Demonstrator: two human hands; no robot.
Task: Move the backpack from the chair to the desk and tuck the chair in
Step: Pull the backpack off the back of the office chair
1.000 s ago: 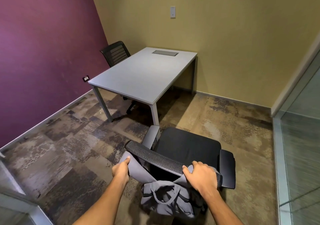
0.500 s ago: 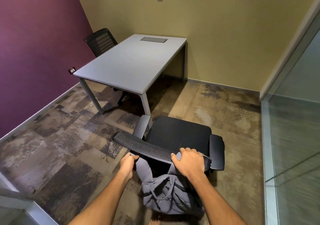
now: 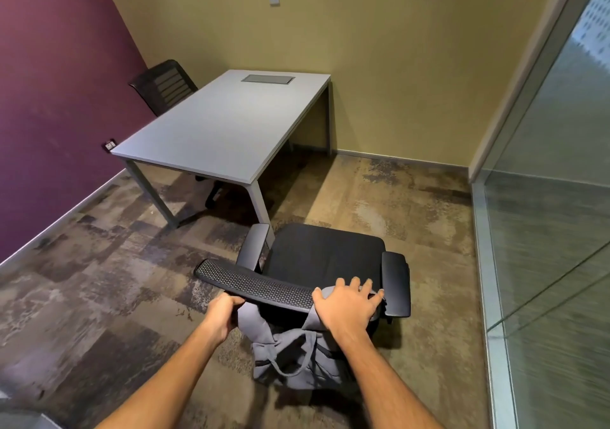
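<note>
Since the earlier frame, the right hand (image 3: 346,303) has opened, its fingers (image 3: 358,285) now spread flat over the backpack strap (image 3: 321,294) atop the chair backrest (image 3: 254,283). Left hand (image 3: 221,313) grips the other strap (image 3: 254,319). Behind the office chair (image 3: 325,250), the grey backpack (image 3: 290,359) hangs, well apart from the desk surface (image 3: 224,125).

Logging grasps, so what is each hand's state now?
Left hand: closed on the backpack strap.
Right hand: open, fingers spread over the other strap on the chair back.
</note>
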